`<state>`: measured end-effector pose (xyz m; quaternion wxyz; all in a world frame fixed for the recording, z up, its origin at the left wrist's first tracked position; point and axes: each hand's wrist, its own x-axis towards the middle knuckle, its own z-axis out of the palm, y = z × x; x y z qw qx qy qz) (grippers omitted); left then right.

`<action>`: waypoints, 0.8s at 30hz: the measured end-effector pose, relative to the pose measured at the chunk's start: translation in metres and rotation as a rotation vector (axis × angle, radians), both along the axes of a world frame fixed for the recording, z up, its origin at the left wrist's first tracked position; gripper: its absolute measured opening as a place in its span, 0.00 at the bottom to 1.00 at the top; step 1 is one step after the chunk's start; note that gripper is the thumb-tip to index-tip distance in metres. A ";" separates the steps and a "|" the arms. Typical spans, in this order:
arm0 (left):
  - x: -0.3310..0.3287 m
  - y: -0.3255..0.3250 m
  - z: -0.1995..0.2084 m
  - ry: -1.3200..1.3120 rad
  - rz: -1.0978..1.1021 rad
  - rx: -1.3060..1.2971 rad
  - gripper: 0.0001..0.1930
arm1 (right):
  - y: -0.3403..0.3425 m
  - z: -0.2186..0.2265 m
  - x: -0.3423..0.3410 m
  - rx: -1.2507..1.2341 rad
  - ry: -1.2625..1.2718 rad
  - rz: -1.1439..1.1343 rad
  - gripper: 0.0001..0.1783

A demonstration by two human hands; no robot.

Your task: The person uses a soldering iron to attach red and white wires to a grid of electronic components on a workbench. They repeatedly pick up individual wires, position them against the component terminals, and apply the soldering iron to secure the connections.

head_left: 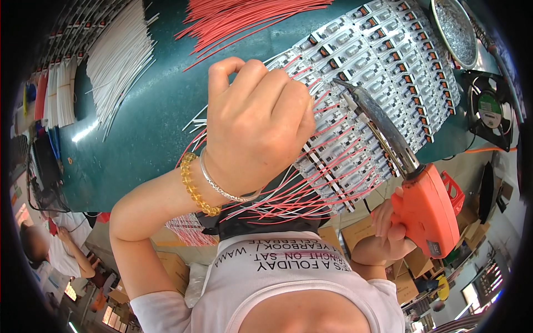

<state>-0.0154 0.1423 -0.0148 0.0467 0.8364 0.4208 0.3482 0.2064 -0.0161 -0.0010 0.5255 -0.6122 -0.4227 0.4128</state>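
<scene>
My left hand (258,119) is closed above the left part of the circuit board panel (355,55). Its fingertips are hidden under the knuckles, so whatever they pinch does not show. Thin red and white wires (288,208) spread out around and below it, many joined to the board. My right hand (386,225) grips the handle of an orange soldering gun (427,211). The gun's long dark barrel slants up and left across the panel, its tip close to the left hand's fingers. Small metal-and-black components sit on the panel in repeated rows.
Loose red wires (239,22) and white wires (122,61) lie on the green table (155,94). At the right are a round metal dish (455,33) and a black fan (489,108). Another person (64,244) sits at the far left. Cardboard boxes (402,283) stand at the lower right.
</scene>
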 end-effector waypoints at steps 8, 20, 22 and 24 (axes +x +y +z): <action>-0.002 0.001 0.003 -0.025 0.000 -0.024 0.09 | 0.002 0.003 -0.003 0.048 0.044 -0.010 0.43; 0.004 -0.006 0.005 -0.066 -0.034 -0.119 0.09 | -0.013 -0.003 0.004 0.019 0.004 -0.018 0.41; 0.003 -0.005 0.003 -0.068 -0.045 -0.108 0.09 | -0.020 -0.010 0.007 -0.019 -0.010 -0.085 0.38; 0.002 -0.006 0.002 -0.062 -0.048 -0.098 0.09 | -0.024 -0.008 0.008 -0.103 0.063 -0.105 0.39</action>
